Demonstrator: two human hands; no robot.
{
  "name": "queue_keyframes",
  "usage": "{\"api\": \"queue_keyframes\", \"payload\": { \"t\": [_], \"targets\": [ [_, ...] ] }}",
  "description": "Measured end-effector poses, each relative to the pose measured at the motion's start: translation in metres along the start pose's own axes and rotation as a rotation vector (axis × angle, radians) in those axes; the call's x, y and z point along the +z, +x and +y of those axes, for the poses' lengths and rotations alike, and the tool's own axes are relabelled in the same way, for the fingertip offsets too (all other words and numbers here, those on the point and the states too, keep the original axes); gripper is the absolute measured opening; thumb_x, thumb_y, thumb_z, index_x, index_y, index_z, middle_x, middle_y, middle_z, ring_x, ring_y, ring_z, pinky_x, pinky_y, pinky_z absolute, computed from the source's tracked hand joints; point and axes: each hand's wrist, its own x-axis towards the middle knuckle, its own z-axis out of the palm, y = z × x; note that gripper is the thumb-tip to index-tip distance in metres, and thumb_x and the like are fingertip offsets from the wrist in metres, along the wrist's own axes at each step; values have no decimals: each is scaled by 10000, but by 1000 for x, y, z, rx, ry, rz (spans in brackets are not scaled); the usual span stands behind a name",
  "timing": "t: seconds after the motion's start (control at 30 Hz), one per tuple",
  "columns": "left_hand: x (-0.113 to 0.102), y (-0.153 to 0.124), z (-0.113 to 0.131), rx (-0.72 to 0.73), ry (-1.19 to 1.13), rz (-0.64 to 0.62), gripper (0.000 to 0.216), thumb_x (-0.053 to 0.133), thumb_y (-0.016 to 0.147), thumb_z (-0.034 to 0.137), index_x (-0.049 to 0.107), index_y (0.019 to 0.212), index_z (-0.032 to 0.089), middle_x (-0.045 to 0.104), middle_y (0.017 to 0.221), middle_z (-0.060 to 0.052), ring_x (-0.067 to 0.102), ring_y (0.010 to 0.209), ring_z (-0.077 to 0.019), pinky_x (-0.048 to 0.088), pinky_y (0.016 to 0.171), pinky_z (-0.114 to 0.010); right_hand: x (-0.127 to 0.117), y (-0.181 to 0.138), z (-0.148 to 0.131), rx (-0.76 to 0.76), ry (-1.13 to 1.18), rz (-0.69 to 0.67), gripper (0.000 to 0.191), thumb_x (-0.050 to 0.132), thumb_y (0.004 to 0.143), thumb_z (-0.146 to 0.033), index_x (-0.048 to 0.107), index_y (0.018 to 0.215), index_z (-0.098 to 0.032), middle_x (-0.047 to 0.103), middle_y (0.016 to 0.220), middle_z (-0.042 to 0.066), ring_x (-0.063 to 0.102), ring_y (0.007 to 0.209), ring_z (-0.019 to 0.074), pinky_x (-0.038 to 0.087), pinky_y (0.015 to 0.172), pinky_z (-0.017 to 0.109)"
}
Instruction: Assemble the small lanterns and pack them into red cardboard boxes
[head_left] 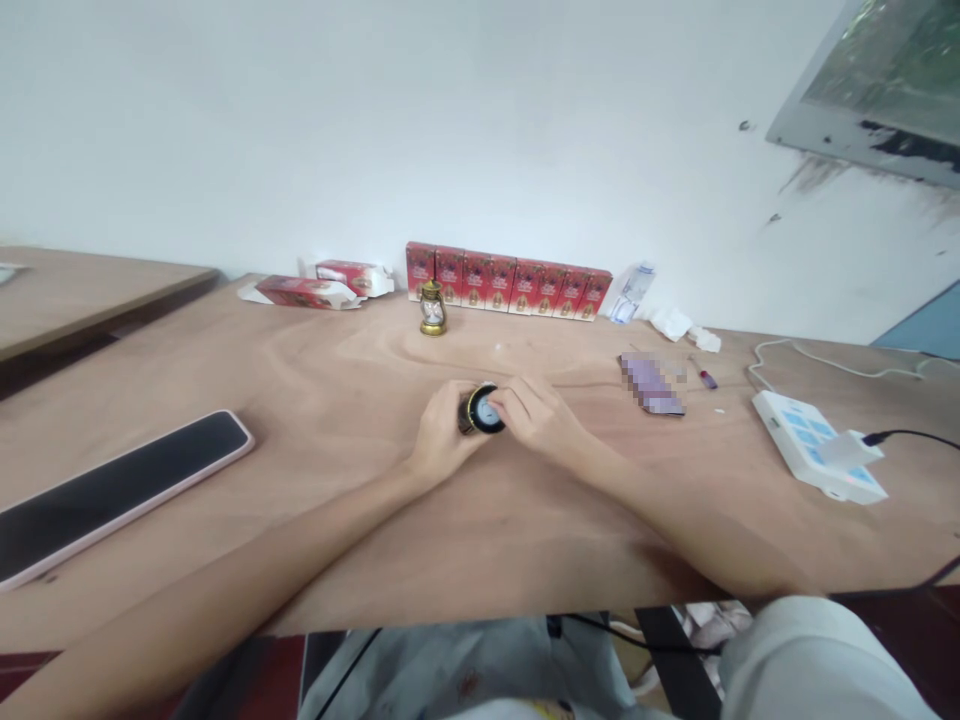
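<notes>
Both of my hands meet at the middle of the wooden table (525,540) around a small dark round object with a gold rim and pale face (484,410), lying on its side. My left hand (441,435) wraps its fingers round the body from the left. My right hand (536,412) pinches its front end from the right. A small gold lantern (433,307) stands upright farther back, apart from both hands.
A row of several red boxes (508,279) lines the wall, with two opened red boxes (319,285) lying to their left. A phone in a pink case (112,492) lies at left. A white power strip (817,446) with cables sits right, near a purple blurred item (651,384).
</notes>
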Motion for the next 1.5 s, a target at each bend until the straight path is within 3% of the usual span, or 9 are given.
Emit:
{"api": "queue_keyframes", "payload": {
  "t": [0.17, 0.47, 0.57, 0.7, 0.77, 0.83, 0.93, 1.0, 1.5],
  "targets": [
    [-1, 0, 0, 9, -8, -7, 401, 669, 748, 364, 474, 1051, 188, 610, 1001, -74, 607, 921, -207, 491, 769, -332, 3, -8, -6, 5, 39, 65, 144, 486, 882, -127, 628, 857, -123, 635, 802, 87, 539, 717, 172, 444, 671, 300],
    [-3, 0, 1, -4, -45, 21, 396, 673, 744, 371, 499, 1043, 178, 626, 973, -66, 616, 901, -202, 499, 779, -330, 2, -27, -19, 238, 225, 16, 312, 470, 894, -278, 586, 1159, -162, 482, 1268, 162, 480, 1141, 248, 448, 907, 404],
    [-2, -1, 0, -59, -46, 48, 404, 686, 719, 311, 491, 1048, 182, 630, 969, -55, 625, 890, -198, 511, 762, -320, 0, -26, -8, 273, 284, 30, 359, 453, 900, -272, 516, 1245, -195, 431, 1317, 146, 453, 1188, 242, 415, 962, 421],
    [-1, -1, -6, -83, 0, 79, 446, 689, 688, 241, 470, 1074, 186, 629, 992, -54, 630, 917, -204, 520, 781, -328, 9, -26, 23, 534, 311, 149, 342, 410, 906, -263, 493, 1222, -162, 472, 1255, 143, 472, 1157, 227, 382, 993, 429],
    [-1, 0, -8, -70, 9, 106, 489, 680, 703, 244, 445, 1128, 186, 620, 1046, -66, 625, 966, -208, 517, 817, -333, 17, -27, 42, 648, 280, 53, 308, 412, 895, -252, 528, 1158, -142, 534, 1158, 135, 491, 1114, 236, 381, 979, 431],
    [-1, 1, -10, -44, 13, 131, 538, 668, 731, 256, 408, 1197, 189, 601, 1113, -81, 609, 1032, -211, 507, 863, -338, 26, -29, 56, 709, 260, -163, 299, 424, 874, -222, 545, 1128, -123, 567, 1108, 136, 500, 1091, 251, 389, 957, 431],
    [-1, 2, -12, -4, 32, 163, 533, 659, 761, 279, 393, 1216, 197, 593, 1133, -86, 602, 1058, -208, 502, 885, -338, 38, -33, 66, 718, 230, -477, 321, 449, 846, -187, 545, 1146, -123, 562, 1179, 143, 481, 1136, 264, 362, 978, 442],
    [0, 1, -14, 27, 41, 183, 490, 664, 764, 277, 410, 1176, 201, 605, 1100, -80, 616, 1028, -200, 512, 866, -328, 46, -35, 65, 704, 223, -585, 343, 459, 840, -178, 535, 1171, -133, 543, 1241, 138, 450, 1189, 263, 332, 1007, 446],
    [-1, 0, -13, 87, 12, 125, 293, 658, 757, 212, 467, 979, 203, 630, 1022, -56, 627, 956, -168, 513, 804, -285, 80, -36, 88, 711, 158, -707, 366, 407, 868, -141, 525, 1213, -108, 554, 1283, 148, 490, 1195, 249, 348, 1001, 365]
  ]
}}
